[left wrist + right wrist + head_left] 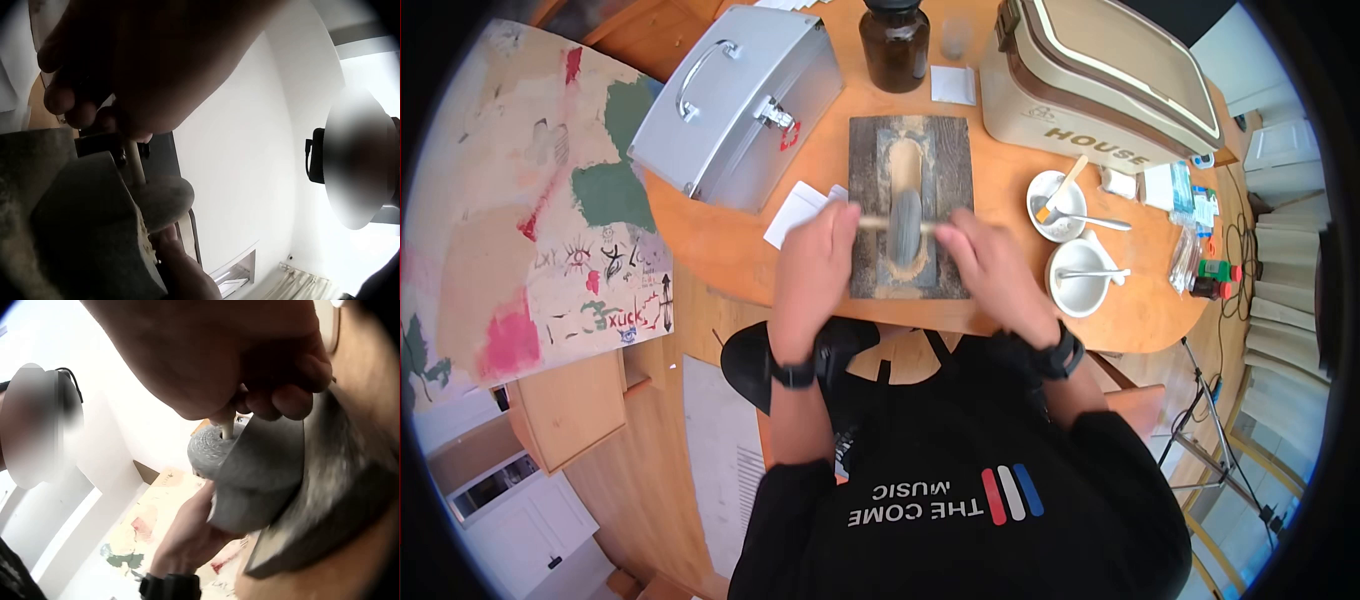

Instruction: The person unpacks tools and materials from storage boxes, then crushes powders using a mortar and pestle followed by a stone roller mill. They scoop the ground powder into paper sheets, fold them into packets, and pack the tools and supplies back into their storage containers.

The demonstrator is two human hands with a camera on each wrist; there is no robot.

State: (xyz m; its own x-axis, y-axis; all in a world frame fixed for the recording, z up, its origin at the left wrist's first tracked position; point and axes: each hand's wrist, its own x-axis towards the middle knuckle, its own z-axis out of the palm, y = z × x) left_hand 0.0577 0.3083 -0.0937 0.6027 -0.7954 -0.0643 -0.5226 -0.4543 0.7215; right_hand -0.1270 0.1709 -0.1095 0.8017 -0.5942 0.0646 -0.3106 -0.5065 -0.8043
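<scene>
Head view: with your left hand's (808, 268) and right hand's (992, 270) fingers round the rod (874, 223), press evenly, wheel (906, 228) upright, by the counter's (730, 250) near edge.

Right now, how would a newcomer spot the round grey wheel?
On the orange wooden table lies a dark rectangular block with a long pale trough. The round grey wheel stands upright in it; uniquely, the left hand and right hand grip its pale rod.
</scene>
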